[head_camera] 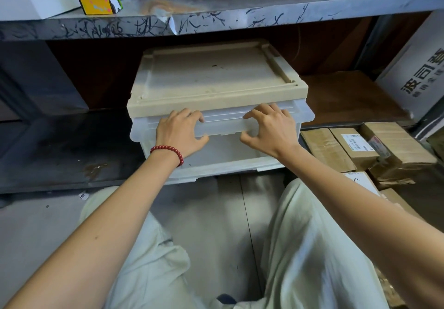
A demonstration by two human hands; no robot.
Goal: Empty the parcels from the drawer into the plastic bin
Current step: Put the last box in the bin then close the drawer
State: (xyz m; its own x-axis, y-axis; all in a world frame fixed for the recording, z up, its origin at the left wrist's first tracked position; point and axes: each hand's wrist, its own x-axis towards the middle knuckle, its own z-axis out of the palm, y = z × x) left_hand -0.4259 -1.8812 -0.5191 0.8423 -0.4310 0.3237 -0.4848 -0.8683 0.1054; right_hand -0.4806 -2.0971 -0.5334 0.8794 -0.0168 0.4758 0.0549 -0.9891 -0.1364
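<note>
Forearms stretched ahead; my left hand and right hand gripped the front lip of the drawer. I judged it stiff and slick.

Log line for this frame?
left hand: grips drawer lip | right hand: grips same lip | contents: unclear | cardboard parcels: right of drawer

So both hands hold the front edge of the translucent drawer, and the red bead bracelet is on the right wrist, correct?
Not quite. The head view shows the red bead bracelet on the left wrist, not the right. The left hand and right hand do hold the front edge of the translucent drawer.
</note>
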